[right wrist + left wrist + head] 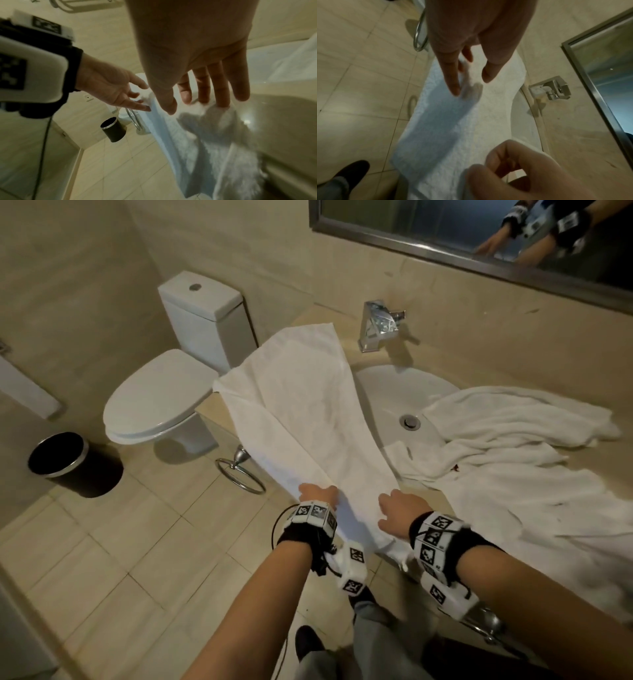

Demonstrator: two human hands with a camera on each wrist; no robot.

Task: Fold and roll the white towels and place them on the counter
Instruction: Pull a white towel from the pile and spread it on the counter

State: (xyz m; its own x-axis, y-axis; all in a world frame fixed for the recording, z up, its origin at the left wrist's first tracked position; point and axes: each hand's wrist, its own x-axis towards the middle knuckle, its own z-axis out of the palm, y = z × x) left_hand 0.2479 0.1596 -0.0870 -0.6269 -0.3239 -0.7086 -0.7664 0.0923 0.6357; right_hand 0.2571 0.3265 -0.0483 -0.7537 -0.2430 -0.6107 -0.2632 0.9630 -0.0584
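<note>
While you stood at the counter (346, 350), the folded towel (308, 419) lay as a long narrow strip with its long axis running from the near counter edge away toward the back wall, angled slightly leftward at the far end. Its far end rested on the counter just left of the faucet (378, 325), close to the toilet tank (205, 313); its near end hung over the front edge toward you. The strip ran along the left rim of the sink (394, 395), covering part of it.

Your left hand (317, 494) rested on the towel's near left edge. In the left wrist view its fingers (452, 81) were straight and spread, tips down on the cloth, gripping nothing. Your right hand (399, 513) sat on the near right edge, just beside the left one. From the right wrist view its fingers (221, 86) were extended and fanned, tips touching the terry; the left wrist view showed them looser and somewhat bent, so you could not be said to have pinched anything.

A second white towel (507, 460) lay crumpled and unfolded on the counter to the right of the sink, spilling partly into the basin. On the floor stood a black bin (65, 460) beside the toilet, and a chrome towel ring (239, 470) hung below the counter edge.
</note>
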